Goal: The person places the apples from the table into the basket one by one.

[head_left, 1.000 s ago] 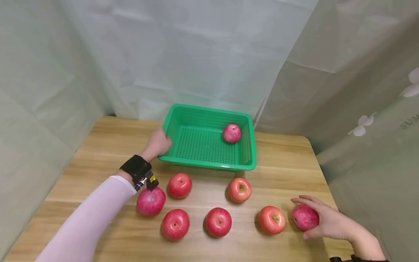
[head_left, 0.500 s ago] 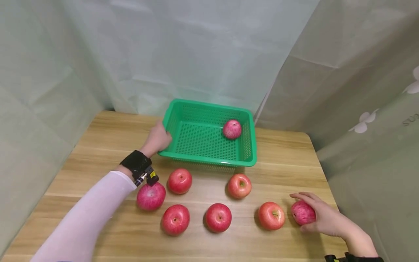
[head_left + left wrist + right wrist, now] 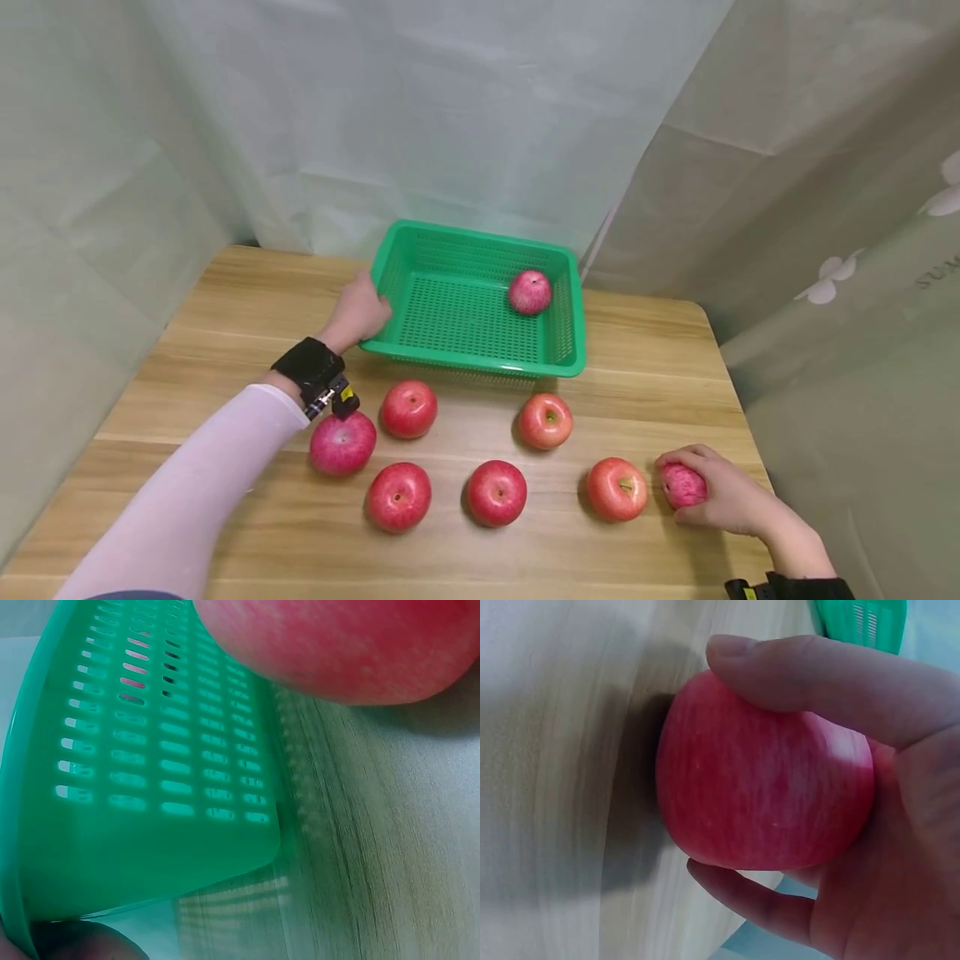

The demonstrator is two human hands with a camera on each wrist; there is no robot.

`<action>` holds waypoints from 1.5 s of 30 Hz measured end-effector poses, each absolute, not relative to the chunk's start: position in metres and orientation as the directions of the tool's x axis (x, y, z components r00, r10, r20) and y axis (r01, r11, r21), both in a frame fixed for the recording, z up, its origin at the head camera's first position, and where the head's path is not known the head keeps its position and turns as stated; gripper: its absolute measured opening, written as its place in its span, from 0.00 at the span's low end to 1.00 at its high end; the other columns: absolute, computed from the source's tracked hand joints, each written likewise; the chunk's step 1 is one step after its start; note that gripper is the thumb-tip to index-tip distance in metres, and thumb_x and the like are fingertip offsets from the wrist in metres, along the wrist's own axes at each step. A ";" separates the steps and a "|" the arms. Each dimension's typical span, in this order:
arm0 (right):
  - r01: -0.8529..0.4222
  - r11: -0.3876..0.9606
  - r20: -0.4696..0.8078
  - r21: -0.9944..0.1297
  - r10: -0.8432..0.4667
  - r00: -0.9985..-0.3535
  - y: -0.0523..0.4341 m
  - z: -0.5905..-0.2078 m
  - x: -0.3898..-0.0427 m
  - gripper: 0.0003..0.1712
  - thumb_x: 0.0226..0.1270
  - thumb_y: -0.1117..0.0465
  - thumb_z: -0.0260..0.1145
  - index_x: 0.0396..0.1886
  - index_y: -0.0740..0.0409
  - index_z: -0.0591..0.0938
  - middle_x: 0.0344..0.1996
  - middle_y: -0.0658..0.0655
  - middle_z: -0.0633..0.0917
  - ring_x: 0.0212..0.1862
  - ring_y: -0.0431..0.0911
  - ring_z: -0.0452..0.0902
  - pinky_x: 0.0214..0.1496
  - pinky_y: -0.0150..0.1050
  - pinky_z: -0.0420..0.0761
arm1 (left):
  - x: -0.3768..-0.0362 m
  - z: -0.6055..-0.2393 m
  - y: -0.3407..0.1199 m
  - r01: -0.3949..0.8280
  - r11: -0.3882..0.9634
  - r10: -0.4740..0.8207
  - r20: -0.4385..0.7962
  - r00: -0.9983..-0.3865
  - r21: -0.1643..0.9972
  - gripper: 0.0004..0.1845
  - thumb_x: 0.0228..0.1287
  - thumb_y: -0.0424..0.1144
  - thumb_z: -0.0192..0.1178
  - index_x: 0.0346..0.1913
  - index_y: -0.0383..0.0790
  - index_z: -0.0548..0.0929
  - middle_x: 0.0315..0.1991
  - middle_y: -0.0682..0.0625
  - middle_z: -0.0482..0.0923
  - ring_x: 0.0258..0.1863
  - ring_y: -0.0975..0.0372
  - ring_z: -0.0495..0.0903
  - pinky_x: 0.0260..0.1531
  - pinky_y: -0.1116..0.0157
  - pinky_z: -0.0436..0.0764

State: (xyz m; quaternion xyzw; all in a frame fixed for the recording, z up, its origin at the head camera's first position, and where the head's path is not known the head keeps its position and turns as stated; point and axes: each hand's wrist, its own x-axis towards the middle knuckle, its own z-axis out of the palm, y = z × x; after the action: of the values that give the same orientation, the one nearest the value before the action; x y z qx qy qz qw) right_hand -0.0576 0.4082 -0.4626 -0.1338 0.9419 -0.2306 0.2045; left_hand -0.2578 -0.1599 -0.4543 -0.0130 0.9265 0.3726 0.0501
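Head view: right hand (image 3: 731, 500) curled its grip round a pink-red apple (image 3: 681, 485) at the wooden bench's (image 3: 645, 350) near right; left hand (image 3: 358, 312) gripped the green slotted plastic basket's (image 3: 480, 360) left rim, far-left of the fruit.

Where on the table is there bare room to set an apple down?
Free: the basket floor left of its one apple; the table left of the left hand; the strip right of the basket. Crowded: the front rows of apples, up to the right hand.
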 end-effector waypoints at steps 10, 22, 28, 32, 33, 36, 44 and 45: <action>-0.118 0.879 -0.320 -0.462 -0.290 -0.902 0.402 -0.464 -0.060 0.42 0.39 0.60 0.89 0.59 0.49 0.84 0.54 0.59 0.79 0.47 0.49 0.78 0.41 0.42 0.81 | -0.258 -0.452 -0.160 -0.061 0.715 0.011 -0.099 -0.995 0.697 0.33 0.75 0.31 0.46 0.75 0.14 0.52 0.57 0.19 0.72 0.46 0.39 0.78 0.41 0.46 0.83; -0.133 0.829 -0.266 -0.543 -0.320 -0.909 0.407 -0.468 -0.058 0.44 0.37 0.57 0.93 0.53 0.54 0.77 0.41 0.49 0.82 0.42 0.41 0.78 0.40 0.37 0.81 | -0.257 -0.450 -0.160 -0.069 0.716 0.012 -0.111 -0.994 0.695 0.33 0.77 0.32 0.47 0.76 0.14 0.51 0.56 0.20 0.73 0.44 0.40 0.79 0.40 0.48 0.83; -0.136 0.838 -0.251 -0.529 -0.308 -0.918 0.409 -0.470 -0.057 0.43 0.38 0.51 0.93 0.54 0.51 0.80 0.43 0.48 0.83 0.44 0.43 0.79 0.43 0.39 0.82 | -0.257 -0.452 -0.161 -0.076 0.708 0.019 -0.126 -0.992 0.703 0.34 0.77 0.32 0.46 0.77 0.15 0.50 0.56 0.20 0.72 0.43 0.41 0.79 0.36 0.50 0.83; -0.151 0.840 -0.222 -0.522 -0.304 -0.927 0.410 -0.473 -0.057 0.42 0.39 0.50 0.93 0.56 0.51 0.82 0.48 0.49 0.84 0.48 0.44 0.80 0.45 0.40 0.82 | -0.257 -0.454 -0.161 -0.076 0.709 0.015 -0.123 -0.992 0.701 0.35 0.77 0.32 0.46 0.77 0.15 0.49 0.56 0.20 0.73 0.43 0.41 0.79 0.37 0.50 0.83; -0.155 0.841 -0.214 -0.518 -0.303 -0.928 0.410 -0.473 -0.057 0.42 0.40 0.50 0.93 0.56 0.52 0.82 0.50 0.50 0.84 0.48 0.45 0.80 0.45 0.40 0.83 | -0.257 -0.454 -0.161 -0.077 0.710 0.015 -0.124 -0.992 0.700 0.35 0.77 0.32 0.46 0.77 0.15 0.49 0.56 0.20 0.73 0.43 0.41 0.79 0.36 0.50 0.83; -0.150 0.847 -0.209 -0.510 -0.291 -0.934 0.411 -0.474 -0.056 0.43 0.40 0.49 0.93 0.57 0.52 0.83 0.52 0.51 0.84 0.51 0.47 0.80 0.47 0.41 0.83 | -0.257 -0.454 -0.161 -0.079 0.716 0.013 -0.127 -0.992 0.694 0.34 0.77 0.33 0.46 0.77 0.15 0.49 0.55 0.21 0.73 0.43 0.41 0.79 0.35 0.51 0.83; -0.102 0.835 -0.240 -0.541 -0.270 -0.932 0.408 -0.472 -0.054 0.44 0.44 0.52 0.92 0.60 0.56 0.79 0.49 0.55 0.82 0.49 0.50 0.79 0.45 0.40 0.82 | -0.257 -0.454 -0.160 -0.082 0.716 0.016 -0.134 -0.991 0.693 0.34 0.78 0.33 0.46 0.76 0.15 0.50 0.54 0.21 0.73 0.40 0.43 0.80 0.31 0.54 0.83; -0.098 0.831 -0.245 -0.547 -0.272 -0.931 0.408 -0.471 -0.054 0.43 0.45 0.53 0.91 0.60 0.57 0.78 0.49 0.55 0.82 0.49 0.49 0.79 0.44 0.40 0.82 | -0.257 -0.454 -0.160 -0.083 0.715 0.015 -0.134 -0.991 0.694 0.34 0.78 0.33 0.46 0.76 0.15 0.50 0.54 0.21 0.73 0.40 0.43 0.80 0.31 0.54 0.83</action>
State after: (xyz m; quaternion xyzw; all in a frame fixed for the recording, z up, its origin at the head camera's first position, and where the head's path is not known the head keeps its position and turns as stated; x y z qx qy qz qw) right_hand -0.0535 0.4081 -0.4715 -0.0981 0.9437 -0.2733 0.1584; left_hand -0.2571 -0.1601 -0.4539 -0.0185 0.9238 0.3768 0.0651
